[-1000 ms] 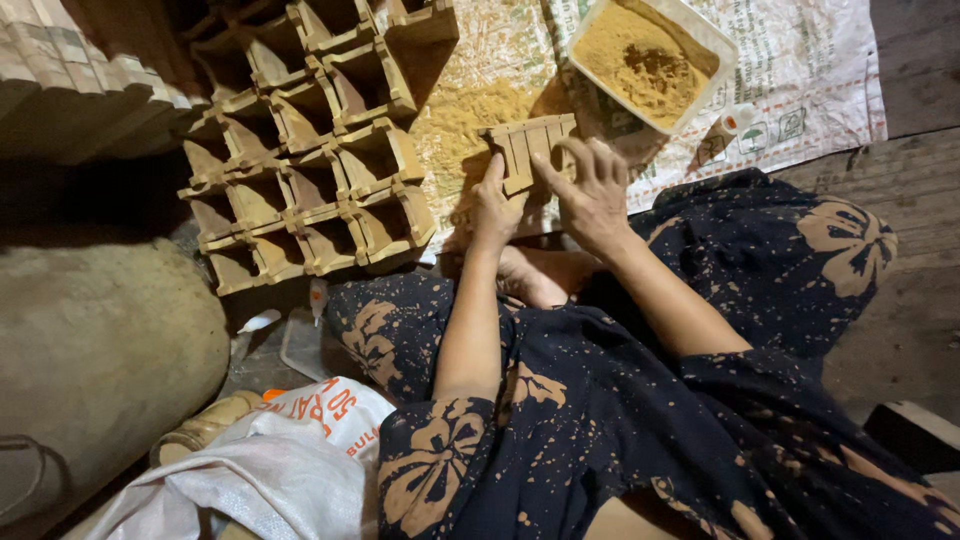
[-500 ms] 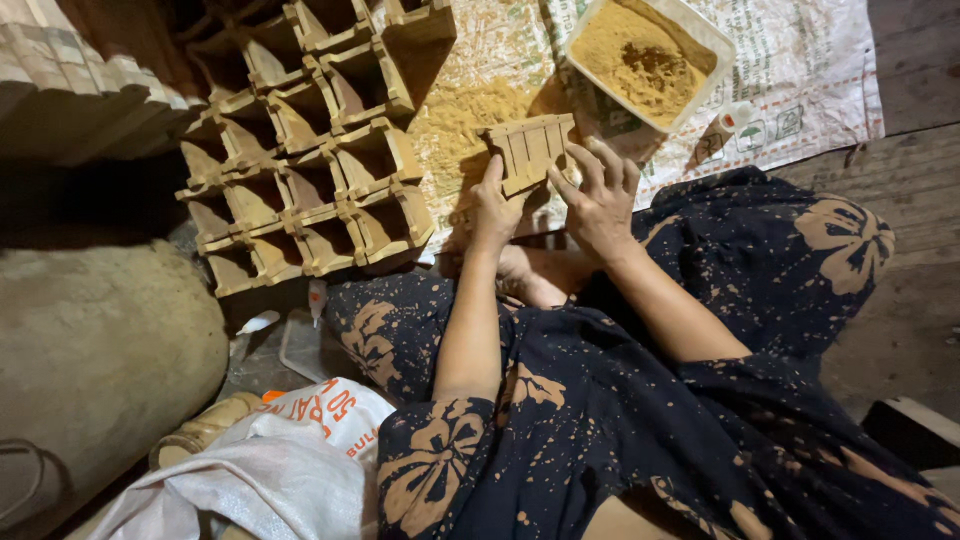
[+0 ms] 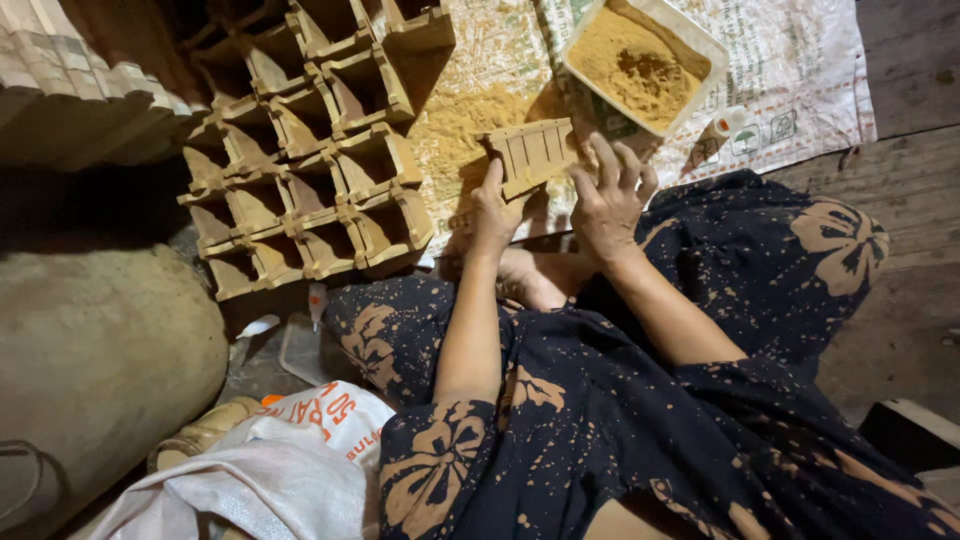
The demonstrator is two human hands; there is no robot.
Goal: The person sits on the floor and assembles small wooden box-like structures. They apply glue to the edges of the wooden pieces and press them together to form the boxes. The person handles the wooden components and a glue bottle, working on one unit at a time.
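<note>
hands (image 3: 555, 205) on slotted wooden mould (image 3: 532, 154) — gripped

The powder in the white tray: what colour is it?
Yellowish-brown powder, clearest in the head view.

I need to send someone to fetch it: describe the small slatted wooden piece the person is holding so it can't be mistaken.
Start at the printed woven mat spread on the floor, where a white rectangular tray of yellow-brown powder sits. Just below the tray's near-left corner, the left hand and right hand hold a small flat tan wooden frame with parallel slats. Unlike the stacked open wooden box moulds to the left, it is single and flat.
</note>
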